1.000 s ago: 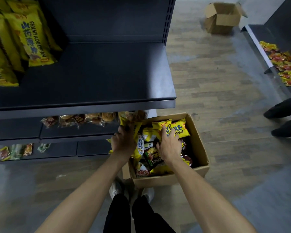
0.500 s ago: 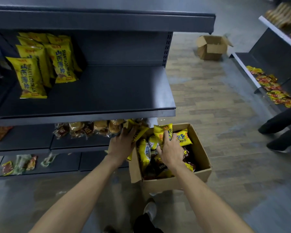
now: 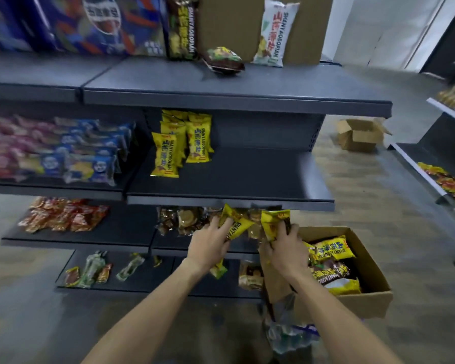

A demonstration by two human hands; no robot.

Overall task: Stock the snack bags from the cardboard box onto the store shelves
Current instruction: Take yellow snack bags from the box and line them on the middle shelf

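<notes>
An open cardboard box (image 3: 371,298) stands on the floor at lower right, with yellow and dark snack bags (image 3: 331,252) inside. My left hand (image 3: 209,245) grips yellow snack bags (image 3: 237,227) just under the front edge of the middle shelf (image 3: 247,179). My right hand (image 3: 284,249) holds another yellow snack bag (image 3: 273,219) beside it, left of the box. Several matching yellow bags (image 3: 180,145) stand at the left of that dark shelf; its right part is bare.
The top shelf (image 3: 234,85) carries a dark bag, a white bag and a big carton. Blue and pink packs fill the left bay. Brown snacks lie on lower shelves. A second open box (image 3: 360,136) sits on the floor beyond, beside another rack at right.
Both hands have lifted out of the box with yellow bags, up toward the middle shelf's front edge. My head has tilted up, bringing the top shelf into view.
</notes>
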